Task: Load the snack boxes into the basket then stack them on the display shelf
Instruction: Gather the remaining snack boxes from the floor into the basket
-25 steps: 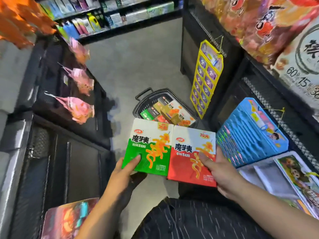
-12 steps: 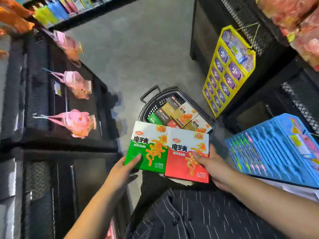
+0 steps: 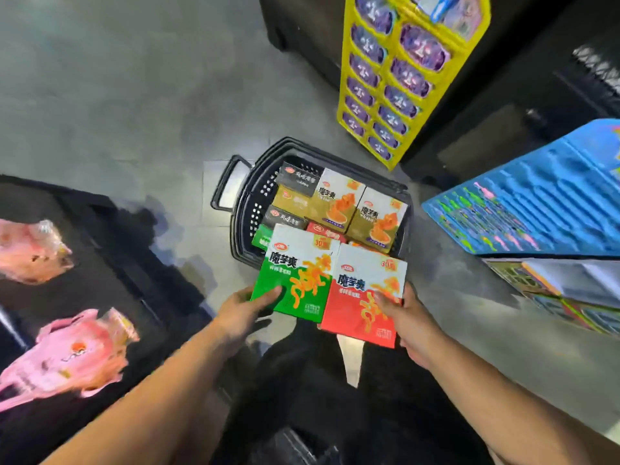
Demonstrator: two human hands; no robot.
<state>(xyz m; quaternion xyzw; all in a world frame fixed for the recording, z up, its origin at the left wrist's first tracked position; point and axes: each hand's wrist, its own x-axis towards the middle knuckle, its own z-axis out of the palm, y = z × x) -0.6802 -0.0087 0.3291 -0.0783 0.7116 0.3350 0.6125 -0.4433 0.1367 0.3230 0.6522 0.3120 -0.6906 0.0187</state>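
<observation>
My left hand (image 3: 240, 312) grips a green and white snack box (image 3: 297, 273) by its lower left corner, thumb on the front. My right hand (image 3: 407, 322) grips a red and white snack box (image 3: 364, 297) by its right edge. The two boxes are side by side, edges touching, just above the near rim of a black basket (image 3: 250, 209) on the floor. Inside the basket lie several snack boxes, among them two tan and white ones (image 3: 339, 199) and dark ones (image 3: 297, 177).
A yellow hanging display card (image 3: 402, 72) with purple packs hangs on the black shelf unit at the right. Blue packaged goods (image 3: 536, 199) sit on a shelf at the right. Pink bagged items (image 3: 70, 357) hang on the left rack. Grey floor lies beyond the basket.
The view has tipped down and closer to the basket. Both hands have carried the two boxes forward and lower, over the basket's near rim.
</observation>
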